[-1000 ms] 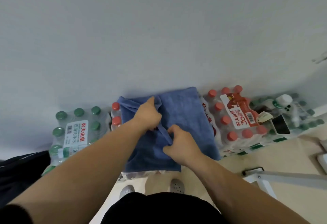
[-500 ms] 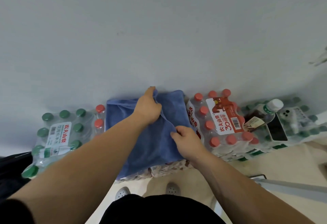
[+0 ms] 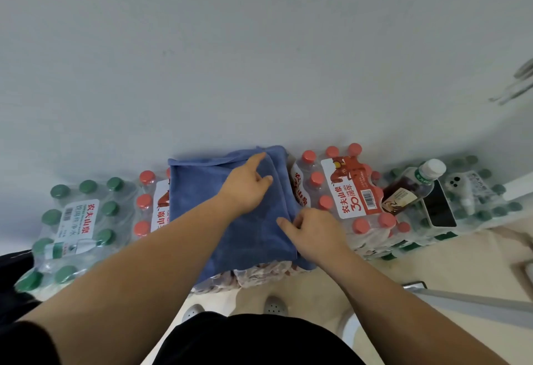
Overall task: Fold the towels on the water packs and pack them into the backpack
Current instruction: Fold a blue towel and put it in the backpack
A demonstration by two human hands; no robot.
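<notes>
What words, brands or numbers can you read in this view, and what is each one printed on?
"农夫山泉": white label on the green-capped water pack.
"农夫山泉" and "30周年": label on the red-capped water pack right of the blue towel.
"山泉": half-hidden label on the red-capped pack left of the towel.
Too small or blurred: barcode digits, smaller print, and the brown drink bottle label.
</notes>
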